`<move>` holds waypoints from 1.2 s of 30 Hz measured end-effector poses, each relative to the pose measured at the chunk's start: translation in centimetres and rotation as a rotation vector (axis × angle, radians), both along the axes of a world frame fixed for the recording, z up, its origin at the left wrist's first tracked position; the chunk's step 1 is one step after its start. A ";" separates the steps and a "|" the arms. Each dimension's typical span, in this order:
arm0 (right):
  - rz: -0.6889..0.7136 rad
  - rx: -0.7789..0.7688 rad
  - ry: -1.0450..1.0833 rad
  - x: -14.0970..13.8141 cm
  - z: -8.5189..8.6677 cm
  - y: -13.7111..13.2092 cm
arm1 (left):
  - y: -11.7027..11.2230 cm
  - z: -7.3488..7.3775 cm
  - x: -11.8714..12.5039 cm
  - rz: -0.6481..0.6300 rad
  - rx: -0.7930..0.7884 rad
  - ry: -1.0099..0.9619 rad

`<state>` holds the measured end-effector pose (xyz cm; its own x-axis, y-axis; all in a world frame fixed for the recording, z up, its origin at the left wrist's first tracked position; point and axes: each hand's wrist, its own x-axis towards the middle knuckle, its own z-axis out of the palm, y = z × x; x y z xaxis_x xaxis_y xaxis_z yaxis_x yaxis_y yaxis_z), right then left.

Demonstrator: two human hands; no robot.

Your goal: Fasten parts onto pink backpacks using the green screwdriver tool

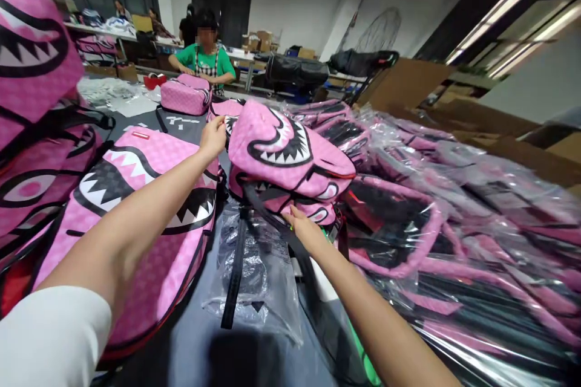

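A pink backpack [284, 145] with a printed shark mouth lies in front of me, its black straps [299, 254] hanging toward me. My right hand [306, 230] is closed on the near lower side of this backpack. Just left of its upper end is my left hand [213, 138], fingers pinched together; what they hold, if anything, is hidden. Under my left forearm rests a larger pink shark-mouth backpack [140, 193]. A clear plastic bag [254, 260] lies flat below the middle backpack, with a black strap across it.
Plastic-wrapped pink bags [408, 224] are heaped along the right. More pink backpacks [31, 48] are stacked at the far left. Across the table [190, 290], a person in a green shirt [222, 63] handles another pink bag [184, 95]. White paper pieces [113, 94] lie at the back left.
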<state>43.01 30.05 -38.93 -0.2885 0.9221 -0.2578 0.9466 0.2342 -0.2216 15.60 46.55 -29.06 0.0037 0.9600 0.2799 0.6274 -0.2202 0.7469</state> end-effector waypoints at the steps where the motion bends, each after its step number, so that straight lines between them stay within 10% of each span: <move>1: -0.009 0.000 -0.013 0.2 -0.4 0.2 | -0.2 -0.8 0.7 -0.027 -0.004 0.000; 6: 0.030 0.047 -0.020 0.4 -0.4 -0.1 | -2.6 -1.2 3.8 -0.205 -0.066 0.411; 11: 0.064 0.117 0.143 1.6 0.6 -5.3 | -7.3 2.0 -1.3 -0.273 -0.058 0.539; 15: -0.025 0.072 0.261 2.6 0.9 -13.2 | -19.6 3.5 -8.4 -0.182 -0.052 0.672; 20: -0.075 -0.104 0.396 -1.4 1.6 -23.8 | -39.2 -2.0 -12.9 -0.151 -0.409 1.006; 24: -0.046 -0.143 0.413 -5.5 4.2 -31.5 | -43.9 -3.6 -13.7 0.014 -0.422 1.036; 27: -0.058 -0.153 0.425 -5.7 6.5 -36.3 | -42.0 1.4 -13.8 0.070 -0.351 0.988; 33: -0.296 -0.030 0.601 -4.4 7.5 -41.4 | -42.9 17.3 -17.0 0.176 0.078 0.575; 36: -0.329 -0.044 0.873 -7.6 6.7 -41.8 | -48.5 18.3 -19.8 0.298 0.215 0.144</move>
<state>35.45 -11.70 -32.21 -0.1227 0.9863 -0.1100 0.4582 -0.0420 -0.8878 -4.19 -1.90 -10.73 -0.2122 0.8447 0.4914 0.7826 -0.1543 0.6031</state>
